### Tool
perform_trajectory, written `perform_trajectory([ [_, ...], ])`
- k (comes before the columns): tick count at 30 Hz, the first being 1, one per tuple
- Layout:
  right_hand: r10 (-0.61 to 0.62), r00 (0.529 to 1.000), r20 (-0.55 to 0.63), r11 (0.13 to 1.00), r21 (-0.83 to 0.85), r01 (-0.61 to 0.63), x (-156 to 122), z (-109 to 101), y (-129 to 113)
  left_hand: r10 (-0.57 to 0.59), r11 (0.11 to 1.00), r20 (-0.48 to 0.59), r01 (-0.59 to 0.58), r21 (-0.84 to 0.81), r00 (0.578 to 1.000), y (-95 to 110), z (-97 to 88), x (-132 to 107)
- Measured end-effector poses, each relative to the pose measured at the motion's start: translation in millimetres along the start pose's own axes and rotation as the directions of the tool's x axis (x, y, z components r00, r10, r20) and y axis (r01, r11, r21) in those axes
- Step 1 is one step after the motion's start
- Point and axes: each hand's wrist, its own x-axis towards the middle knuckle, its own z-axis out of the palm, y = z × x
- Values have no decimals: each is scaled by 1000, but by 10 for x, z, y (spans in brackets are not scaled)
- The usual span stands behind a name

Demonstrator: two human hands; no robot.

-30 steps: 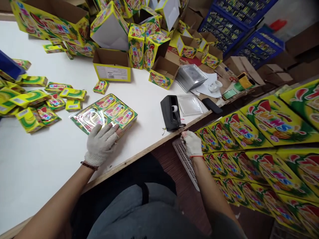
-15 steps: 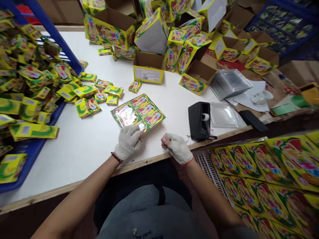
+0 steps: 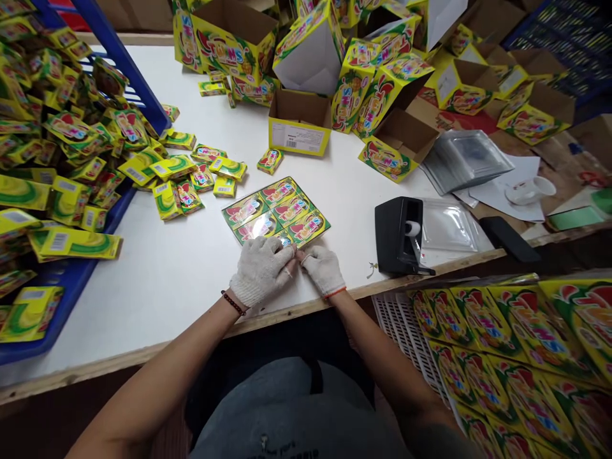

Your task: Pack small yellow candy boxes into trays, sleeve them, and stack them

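A flat pack of several small yellow-green boxes in clear plastic [image 3: 276, 211] lies on the white table [image 3: 157, 280]. Both my hands wear white knit gloves and meet at its near edge. My left hand [image 3: 261, 271] rests on the pack's near edge with fingers curled. My right hand [image 3: 322, 269] pinches the same edge beside it, fingertips touching the left hand's. A black tape dispenser [image 3: 399, 236] stands just to the right.
A blue crate [image 3: 71, 280] full of small yellow boxes sits at the left, with loose boxes [image 3: 186, 175] spilled beside it. Open yellow cartons [image 3: 299, 121] crowd the back. Clear plastic trays [image 3: 463, 159], a phone [image 3: 509, 239] and stacked packs [image 3: 516, 331] lie right.
My right hand came from the dispenser at the table's edge over to the pack and joined my left hand. The view swung left, bringing the blue crate in.
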Motion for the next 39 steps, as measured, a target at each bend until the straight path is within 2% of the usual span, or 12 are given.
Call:
perform_trajectory([
  [5, 45, 960, -277, 999, -6, -49, -4, -60, 185, -200, 980, 56, 199, 18, 978, 201, 24, 145],
  [7, 48, 904, -424, 998, 61, -25, 30, -69, 185, -233, 973, 71, 232, 22, 970, 277, -3, 176],
  [9, 24, 887, -461, 994, 105, 28, 120, -34, 146, -207, 978, 109, 210, -16, 972, 244, -56, 204],
  [11, -33, 906, -421, 990, 108, 86, 278, 8, 92, -171, 975, 101, 183, -126, 980, 36, -108, 239],
  [15, -172, 955, -241, 985, -21, 172, 800, -84, -42, -270, 930, -202, 201, -308, 941, -706, -76, 216],
  [17, -224, 970, -96, 971, -112, 213, 1119, -212, -154, -295, 885, -216, 182, -428, 931, -940, 32, 86],
  [19, -251, 968, -10, 941, -237, 241, 1394, -322, -303, -307, 821, -158, 178, -542, 938, -925, 172, -115],
  [22, -298, 954, 36, 840, -464, 280, 1550, -369, -534, -309, 821, -159, 179, -542, 938, -560, 341, -428],
  [26, -415, 880, 230, 592, -666, 453, 1123, -292, -613, -222, 938, -256, 134, -320, 941, -189, 367, -602],
  [31, -575, 694, 434, 362, -626, 691, 249, -321, -275, 46, 952, -285, -129, -278, 957, -371, 221, -521],
  [34, -639, 645, 420, 332, -605, 723, 62, -349, -86, -126, 942, -274, 28, -335, 954, -431, 159, -555],
  [39, -722, 540, 432, 307, -499, 810, 266, -327, 7, -339, 861, -201, 216, -461, 919, -333, 225, -614],
])
